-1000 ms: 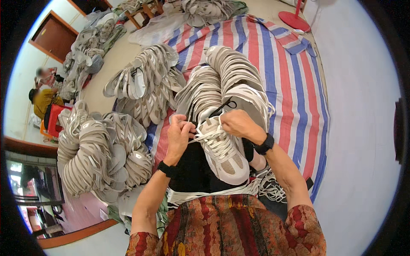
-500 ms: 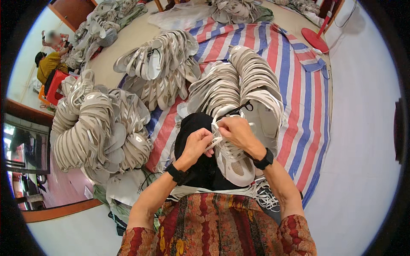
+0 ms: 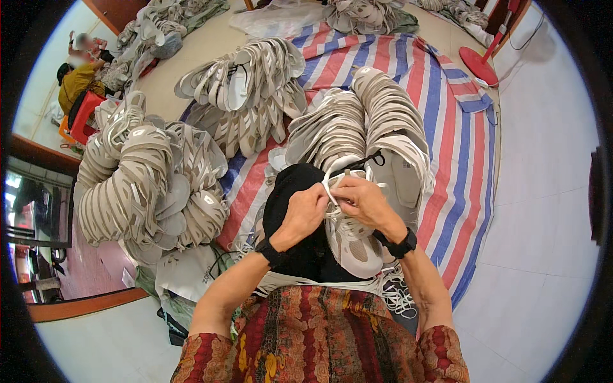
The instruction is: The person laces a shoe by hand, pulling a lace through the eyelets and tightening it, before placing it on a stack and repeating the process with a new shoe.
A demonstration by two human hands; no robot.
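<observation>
A white and beige shoe upper (image 3: 357, 253) lies over my lap, its toe pointing towards me. My left hand (image 3: 306, 209) pinches a white shoelace (image 3: 327, 185) by the upper's opening. Close beside it, my right hand (image 3: 364, 203) has its fingers closed at the same lace, over the eyelets. The fingertips of both hands nearly meet there. Part of the lacing is hidden under my right hand. Just beyond the hands, a black cord (image 3: 367, 159) ties a long row of nested uppers (image 3: 393, 108).
Stacked uppers (image 3: 137, 185) form a heap at the left, with another bundle (image 3: 246, 80) farther back. Loose white laces (image 3: 399, 297) lie by my right thigh. A striped plastic sheet (image 3: 456, 191) covers the floor. Far left, a person in yellow (image 3: 80, 86) sits near a red stool (image 3: 86, 118).
My left hand has moved slightly right and up, closer to my right hand. The white lace now stands in a loop above the fingers. The whole view has shifted slightly.
</observation>
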